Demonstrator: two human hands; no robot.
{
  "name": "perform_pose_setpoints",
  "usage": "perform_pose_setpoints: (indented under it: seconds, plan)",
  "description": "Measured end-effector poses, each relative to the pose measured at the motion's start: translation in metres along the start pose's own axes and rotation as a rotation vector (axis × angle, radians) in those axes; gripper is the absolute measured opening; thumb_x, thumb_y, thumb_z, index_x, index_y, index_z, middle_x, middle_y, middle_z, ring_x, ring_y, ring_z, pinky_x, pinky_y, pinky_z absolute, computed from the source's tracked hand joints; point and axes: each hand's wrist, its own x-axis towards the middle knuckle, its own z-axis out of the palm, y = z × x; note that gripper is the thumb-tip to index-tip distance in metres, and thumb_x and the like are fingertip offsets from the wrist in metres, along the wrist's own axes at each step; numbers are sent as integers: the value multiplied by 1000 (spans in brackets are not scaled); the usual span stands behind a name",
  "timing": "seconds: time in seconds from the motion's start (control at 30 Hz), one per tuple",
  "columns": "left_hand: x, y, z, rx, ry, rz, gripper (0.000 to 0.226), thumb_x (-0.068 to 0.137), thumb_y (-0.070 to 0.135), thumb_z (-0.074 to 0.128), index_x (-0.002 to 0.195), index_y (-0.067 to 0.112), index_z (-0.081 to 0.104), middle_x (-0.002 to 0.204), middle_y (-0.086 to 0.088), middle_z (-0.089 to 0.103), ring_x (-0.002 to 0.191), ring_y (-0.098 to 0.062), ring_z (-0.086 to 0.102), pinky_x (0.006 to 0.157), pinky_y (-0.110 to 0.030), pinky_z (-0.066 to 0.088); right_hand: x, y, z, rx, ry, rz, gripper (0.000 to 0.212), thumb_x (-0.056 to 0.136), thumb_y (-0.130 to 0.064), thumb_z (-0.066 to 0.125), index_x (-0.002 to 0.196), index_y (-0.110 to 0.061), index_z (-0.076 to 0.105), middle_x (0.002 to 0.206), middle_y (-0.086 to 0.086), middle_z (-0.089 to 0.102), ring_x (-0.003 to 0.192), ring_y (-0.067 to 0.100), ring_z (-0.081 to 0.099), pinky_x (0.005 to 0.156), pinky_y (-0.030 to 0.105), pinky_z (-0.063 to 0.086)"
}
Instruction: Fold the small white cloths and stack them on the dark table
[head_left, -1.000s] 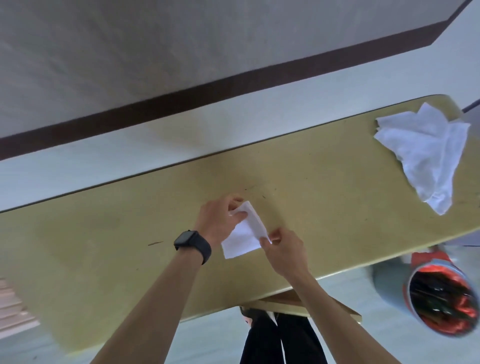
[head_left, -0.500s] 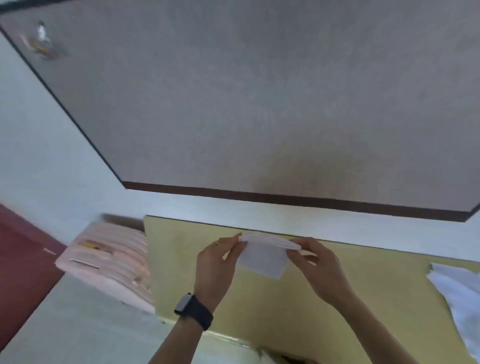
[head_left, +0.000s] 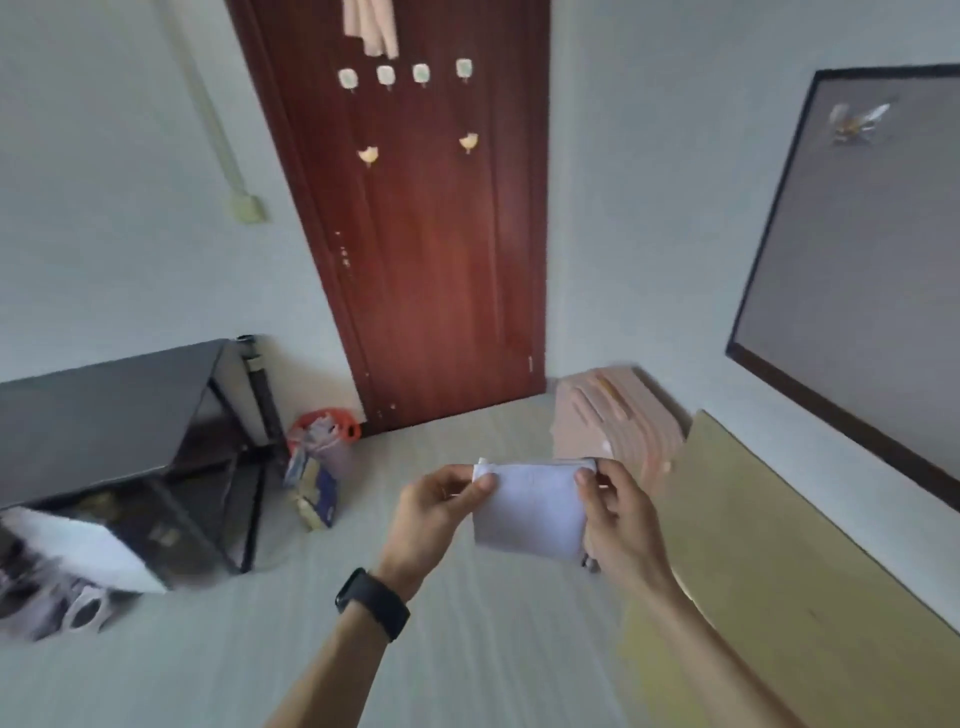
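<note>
Cloth in the head view: the folded white cloth (head_left: 530, 506) hangs in the air between my two hands, above the pale floor (head_left: 467, 660) and touching neither table. My left hand (head_left: 441, 512) pinches its upper left corner between thumb and fingers. My right hand (head_left: 618, 525) pinches the upper right corner the same way, so the top edge is stretched level. The long axis runs from left to right across me, and the rest of the fold droops below. The dark table (head_left: 104, 410) lies to my left and somewhat ahead, well apart from the cloth, its top seen at a slant. My left hand, the one with the watch (head_left: 371, 603), is the nearer of the two, so I judge the carry should go leftward with that corner leading. On the part of the dark top that shows I see no stack. A white sheet (head_left: 78, 551) lies low by its near edge, too blurred for me to say what it is. The yellow table (head_left: 779, 545) is just beside my right forearm, on the other side. Beyond, a red-brown door (head_left: 431, 234) stands closed in the far wall, and a pink suitcase (head_left: 618, 415) sits near it at the yellow table's end. An orange-rimmed bag (head_left: 324, 431) rests on the floor by the dark table's legs, and a framed board (head_left: 857, 260) hangs on the right wall.
</note>
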Motion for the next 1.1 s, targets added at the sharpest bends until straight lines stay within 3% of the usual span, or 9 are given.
perform_pose_setpoints:
  seconds: [0.13,0.27,0.43,0.53,0.7,0.8,0.9,1.0,1.1]
  plan:
    - [-55,-13,-153,-81,241,-42,25,87,29,74,91,5,76,95,-13,75,92,-30,72,84,-41,60,-23,-52,159,34,-172,-70,9,100,-31,54,98,-25,61,80,-7,68,72,3,62,61,14,44]
    - [-111,-43,-302,-116,574,-111,20,86,30,74,92,11,79,90,-9,77,89,-29,73,77,-39,62,-66,-90,331,37,-365,-104,11,100,-31,54,93,-24,60,77,-6,68,67,0,60,56,11,42]
    - [-164,-108,-473,88,849,-208,22,89,50,68,90,31,79,81,9,76,83,-18,72,75,-44,61,-134,-120,533,-33,-572,-94,15,101,-36,49,96,-23,56,86,-8,64,78,13,60,65,32,41]
    - [-187,-137,-553,149,921,-316,24,90,54,61,90,35,75,84,16,74,83,-6,69,76,-42,60,-165,-136,627,-53,-693,34,20,100,-38,47,97,-21,58,89,-6,65,84,19,60,69,32,43]
    - [-201,-181,-663,32,1001,-486,23,94,45,57,94,24,65,83,2,71,73,-14,66,65,-41,61,-198,-148,756,-24,-968,242,30,92,-41,62,87,-12,58,78,-1,63,72,22,60,65,32,46]
    - [-200,-205,-731,-170,1034,-582,27,95,48,57,97,21,62,87,-5,69,67,-16,65,53,-32,57,-204,-157,825,9,-1172,374,19,86,-18,71,103,-14,65,96,4,74,86,25,72,66,33,56]
    - [-190,-228,-809,-285,1031,-618,29,96,46,58,103,19,62,80,-2,66,61,-13,62,55,-26,52,-197,-168,904,40,-1264,410,22,87,-7,67,107,-15,67,101,4,74,88,23,73,64,32,56]
    - [-178,-248,-884,-425,922,-640,33,94,47,62,110,19,67,92,-2,73,77,-18,69,65,-31,55,-186,-178,987,62,-1323,424,23,89,-7,66,110,-18,67,105,2,72,90,21,73,67,34,58]
    - [-168,-264,-951,-465,830,-619,25,90,27,71,115,21,69,110,-4,74,99,-26,71,74,-37,56,-175,-194,1059,52,-1360,441,25,90,-8,65,112,-21,65,107,1,71,91,22,72,69,35,58]
